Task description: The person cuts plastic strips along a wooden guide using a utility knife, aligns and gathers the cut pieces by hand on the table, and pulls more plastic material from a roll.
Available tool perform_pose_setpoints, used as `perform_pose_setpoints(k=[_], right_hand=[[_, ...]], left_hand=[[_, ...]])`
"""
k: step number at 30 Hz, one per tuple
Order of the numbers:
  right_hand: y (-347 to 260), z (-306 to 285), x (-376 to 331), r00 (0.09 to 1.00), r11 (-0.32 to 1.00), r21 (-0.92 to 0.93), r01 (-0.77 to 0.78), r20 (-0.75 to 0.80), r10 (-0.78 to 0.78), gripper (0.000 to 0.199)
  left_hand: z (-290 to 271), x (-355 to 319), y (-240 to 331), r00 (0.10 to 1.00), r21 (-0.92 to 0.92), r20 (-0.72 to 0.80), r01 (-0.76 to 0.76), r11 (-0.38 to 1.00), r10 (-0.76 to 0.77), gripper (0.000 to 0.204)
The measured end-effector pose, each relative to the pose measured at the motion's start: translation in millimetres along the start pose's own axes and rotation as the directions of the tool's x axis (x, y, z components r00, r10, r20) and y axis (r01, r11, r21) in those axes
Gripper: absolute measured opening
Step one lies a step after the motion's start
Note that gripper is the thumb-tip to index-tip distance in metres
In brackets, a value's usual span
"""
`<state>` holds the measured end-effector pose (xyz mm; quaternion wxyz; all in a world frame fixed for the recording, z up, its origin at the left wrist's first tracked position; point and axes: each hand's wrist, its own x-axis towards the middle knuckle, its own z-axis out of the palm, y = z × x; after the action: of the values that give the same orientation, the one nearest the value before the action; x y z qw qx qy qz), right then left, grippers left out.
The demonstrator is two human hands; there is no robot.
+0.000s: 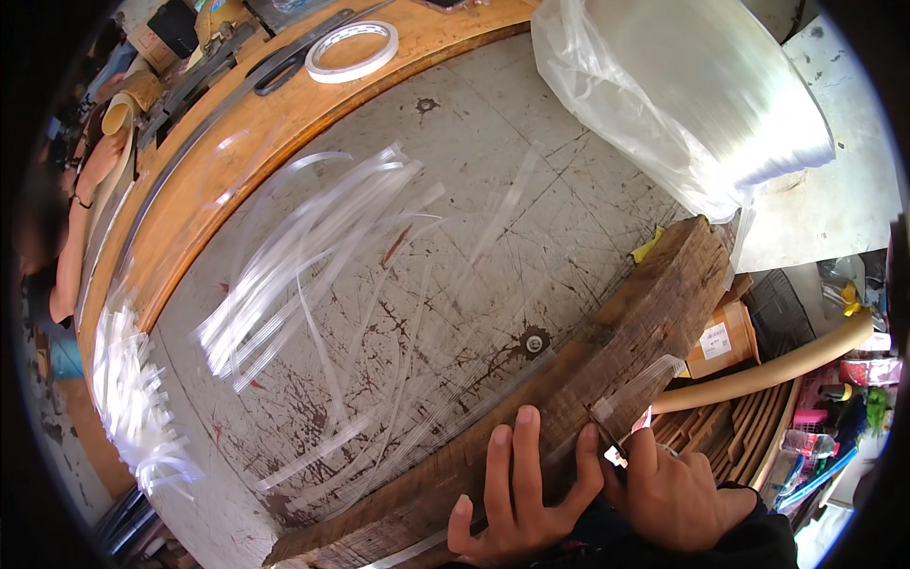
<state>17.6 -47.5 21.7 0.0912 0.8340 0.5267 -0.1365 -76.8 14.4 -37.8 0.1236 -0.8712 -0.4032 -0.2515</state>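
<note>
My left hand [521,488] rests palm down at the near edge of a rough wooden beam [654,284], its fingers stretched and spread. My right hand [687,498], close beside it, has its fingers curled round a thin, dark, blade-like tool [607,429]; most of the tool is hidden. A clear plastic strip [640,384] lies across the beam just beyond the tool. On the scratched grey tabletop [493,313], past the beam, a loose bundle of clear plastic strips [308,261] is spread out, with several single strips around it.
A clear plastic bag of sheets [682,95] stands at the far right. Along the far wooden ledge [455,28] lie a white tape roll [353,52] and black-handled scissors [280,81]. More strips [137,403] hang at the left edge. Another person's arm [81,223] is at far left.
</note>
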Motion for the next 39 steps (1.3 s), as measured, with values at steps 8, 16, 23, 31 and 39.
perform_pose_setpoints(k=[8, 16, 23, 31, 39], right_hand=[[-11, -6, 0, 0.997, 0.981, -0.183, -0.063, -0.056, 0.053, 0.028], [0, -5, 3, 1.000, 1.000, -0.001, -0.010, -0.008, 0.010, 0.028], [16, -8, 8, 0.988, 0.971, 0.203, 0.127, 0.055, -0.141, 0.033], [29, 0, 13, 0.852, 0.881, 0.422, 0.214, -0.522, 0.043, 0.032], [32, 14, 20, 0.829, 0.798, 0.518, 0.307, -0.558, 0.044, 0.023]], left_hand=[[2, -2, 5, 1.000, 0.033, -0.012, 0.005, 0.999, -0.005, 0.018], [-7, 7, 7, 1.000, 0.027, 0.023, 0.004, 1.000, -0.004, 0.017], [-7, -5, 1, 0.994, 0.024, 0.111, -0.003, 1.000, 0.001, 0.019], [-12, -5, -4, 0.992, -0.107, 0.122, 0.004, 0.994, 0.009, 0.026], [-21, 6, -13, 0.991, -0.310, 0.132, 0.066, 0.949, -0.026, 0.032]])
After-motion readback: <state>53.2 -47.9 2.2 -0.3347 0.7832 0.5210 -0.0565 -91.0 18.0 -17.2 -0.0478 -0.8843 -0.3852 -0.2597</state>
